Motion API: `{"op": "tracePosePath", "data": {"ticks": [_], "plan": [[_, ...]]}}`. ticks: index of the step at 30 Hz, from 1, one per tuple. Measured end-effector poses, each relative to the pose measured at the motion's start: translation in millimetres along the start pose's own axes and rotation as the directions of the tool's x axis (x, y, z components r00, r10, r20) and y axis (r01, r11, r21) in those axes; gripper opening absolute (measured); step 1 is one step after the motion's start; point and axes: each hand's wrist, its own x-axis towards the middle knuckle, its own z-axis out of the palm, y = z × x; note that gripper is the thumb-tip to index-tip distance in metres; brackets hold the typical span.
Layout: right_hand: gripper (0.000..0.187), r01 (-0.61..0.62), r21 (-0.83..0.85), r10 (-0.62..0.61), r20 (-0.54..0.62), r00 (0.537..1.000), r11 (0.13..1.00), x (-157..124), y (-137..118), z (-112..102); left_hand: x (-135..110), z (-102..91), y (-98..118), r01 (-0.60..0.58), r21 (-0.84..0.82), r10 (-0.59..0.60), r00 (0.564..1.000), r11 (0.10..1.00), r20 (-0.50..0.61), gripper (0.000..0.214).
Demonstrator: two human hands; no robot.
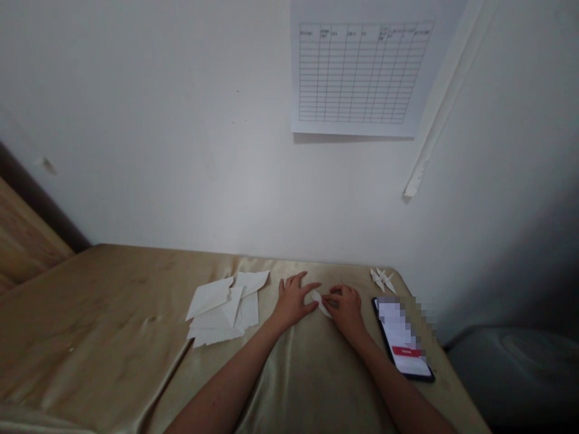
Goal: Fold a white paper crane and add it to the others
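A small folded piece of white paper (pixel 320 299) lies on the tan cloth-covered table (pixel 113 325) between my two hands. My left hand (pixel 293 299) rests flat on the cloth with fingers spread, its fingertips touching the paper's left end. My right hand (pixel 346 305) has its fingers curled and pinched down on the paper's right end. Most of the paper is hidden under the fingers.
A loose pile of white paper sheets (pixel 225 306) lies left of my hands. A lit phone (pixel 402 340) lies to the right near the table edge. Small folded paper figures (pixel 382 279) sit at the far right corner. A printed grid sheet (pixel 362 72) hangs on the wall.
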Motion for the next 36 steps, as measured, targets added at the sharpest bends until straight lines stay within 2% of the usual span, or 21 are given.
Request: {"op": "tracePosePath", "data": {"ticks": [2,4,11,17,24,29,32,36], "plan": [[0.012,0.001,-0.005,-0.001,0.012,1.0,1.0,0.2,-0.5,0.2,-0.9,-1.5,0.9,0.001,0.012,-0.001,1.0,1.0,0.006,0.031],[0.012,-0.003,-0.019,0.004,0.023,1.0,1.0,0.3,-1.1,0.5,-1.0,-2.0,0.3,0.013,0.011,-0.013,1.0,1.0,0.005,0.022],[0.012,-0.017,-0.04,0.018,0.032,0.999,0.999,-0.9,-3.2,-0.7,2.8,-3.6,-9.7,-0.001,-0.023,0.003,0.997,1.0,0.079,0.024],[0.012,-0.002,-0.029,0.003,0.03,1.0,1.0,-0.5,-2.6,-0.1,3.8,-6.4,-8.3,0.016,-0.047,-0.011,0.995,0.999,0.104,0.019],[0.011,0.045,0.02,-0.045,0.013,0.999,0.999,0.0,-1.5,0.0,3.3,-2.1,-6.7,-0.038,-0.102,0.038,0.999,0.994,0.006,0.015],[0.008,0.099,0.058,-0.099,-0.013,0.995,0.993,2.1,-4.8,-7.8,1.6,-1.1,-3.4,-0.085,-0.072,0.08,0.994,0.994,-0.068,0.014],[0.009,0.137,-0.008,-0.137,-0.075,0.988,0.991,2.9,-7.6,-16.8,1.0,0.1,-1.8,-0.082,-0.05,0.076,0.991,0.995,-0.109,0.025],[0.012,0.168,-0.143,-0.179,-0.074,0.981,0.975,2.1,-10.8,-24.0,0.6,1.8,-2.7,-0.036,-0.029,0.032,0.99,0.999,-0.14,0.027]]}}
